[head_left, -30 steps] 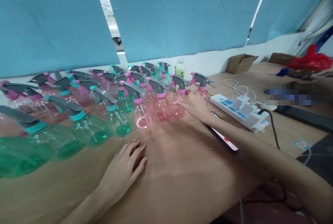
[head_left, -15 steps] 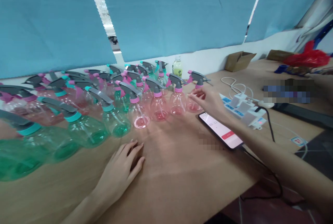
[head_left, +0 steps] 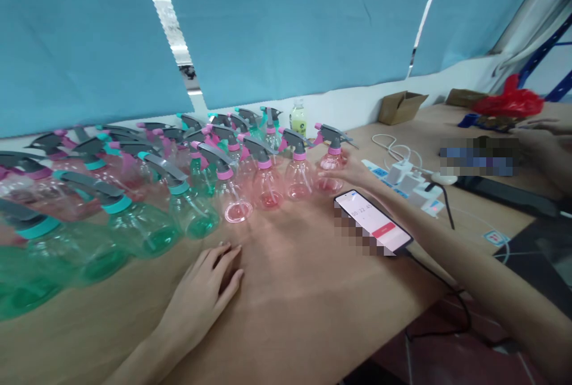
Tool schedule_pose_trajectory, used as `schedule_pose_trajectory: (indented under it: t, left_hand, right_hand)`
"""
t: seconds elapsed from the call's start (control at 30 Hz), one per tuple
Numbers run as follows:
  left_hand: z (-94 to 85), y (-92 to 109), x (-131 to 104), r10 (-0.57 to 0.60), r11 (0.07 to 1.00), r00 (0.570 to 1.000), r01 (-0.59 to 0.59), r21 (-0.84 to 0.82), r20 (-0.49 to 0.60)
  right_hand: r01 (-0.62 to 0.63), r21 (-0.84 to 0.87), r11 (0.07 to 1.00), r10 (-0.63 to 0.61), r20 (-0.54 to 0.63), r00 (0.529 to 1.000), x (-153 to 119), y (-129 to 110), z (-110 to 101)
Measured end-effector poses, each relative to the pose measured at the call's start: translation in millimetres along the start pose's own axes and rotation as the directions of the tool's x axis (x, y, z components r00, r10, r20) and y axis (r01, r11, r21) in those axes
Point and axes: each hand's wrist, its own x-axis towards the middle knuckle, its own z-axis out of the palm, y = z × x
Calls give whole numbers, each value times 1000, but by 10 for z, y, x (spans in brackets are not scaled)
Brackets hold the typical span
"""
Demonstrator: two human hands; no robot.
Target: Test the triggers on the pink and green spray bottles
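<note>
My left hand (head_left: 203, 289) lies on the brown tabletop (head_left: 286, 313), holding nothing, its fingers slightly bent and the thumb apart. In front of it stand a green spray bottle (head_left: 192, 215) with a teal collar and a pink spray bottle (head_left: 236, 194). At the right end of the front row, my right hand (head_left: 353, 171) is around the body of another pink spray bottle (head_left: 330, 161), thumb on the near side; the other fingers are mostly hidden. Its grey trigger head has a pink nozzle. Below that wrist lies a phone (head_left: 370, 218) with a lit timer screen.
Many more green and pink spray bottles crowd the left, including a large green one (head_left: 98, 248). A drink bottle (head_left: 298, 117) stands behind them. To the right are a power strip (head_left: 402, 179) with cables, an open cardboard box (head_left: 402, 106), a red bag (head_left: 509, 98) and another person's hand (head_left: 538, 134).
My right hand has moved from beside the end pink spray bottle to around its body. My left hand stays on the table. The view has shifted slightly to the right.
</note>
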Motion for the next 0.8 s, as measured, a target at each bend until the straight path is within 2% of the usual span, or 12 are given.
schedule_pose_trajectory:
  t: [0.1, 0.23, 0.33, 0.43, 0.47, 0.57, 0.63, 0.73, 0.8]
  left_hand:
    - [-11, 1, 4, -5, 1000, 1000, 5, -2, -2]
    - [-28, 20, 25, -12, 1000, 1000, 12, -25, 1]
    - [-42, 72, 55, -15, 997, 1000, 16, -71, 14]
    - [-65, 175, 125, -17, 989, 1000, 20, -149, 23]
    - [-76, 222, 164, -20, 982, 999, 26, -187, 33]
    - [-102, 394, 333, -32, 944, 997, 55, -326, 76]
    - [-101, 517, 474, -58, 910, 997, 72, -409, 48]
    - [-55, 678, 669, -60, 846, 998, 57, -530, 12]
    - [-10, 754, 752, -10, 793, 1000, 0, -609, -12]
  right_hand:
    - [-42, 57, 998, 40, 25, 999, 4, 17, 10]
    - [-117, 50, 992, 120, -78, 990, -89, -31, -86]
    - [-109, 54, 993, 116, -157, 981, -251, -240, -249]
    - [-13, 84, 996, 28, -181, 983, -481, -578, -381]
    - [-15, 78, 997, 28, -171, 985, -566, -692, -393]
    - [51, 122, 991, -50, -18, 999, -822, -956, -311]
    - [74, 181, 981, -89, 77, 993, -973, -1052, -192]
    - [4, 172, 985, -37, 186, 982, -1138, -1127, -26]
    - [-15, 154, 988, -19, 213, 977, -1201, -1176, 35]
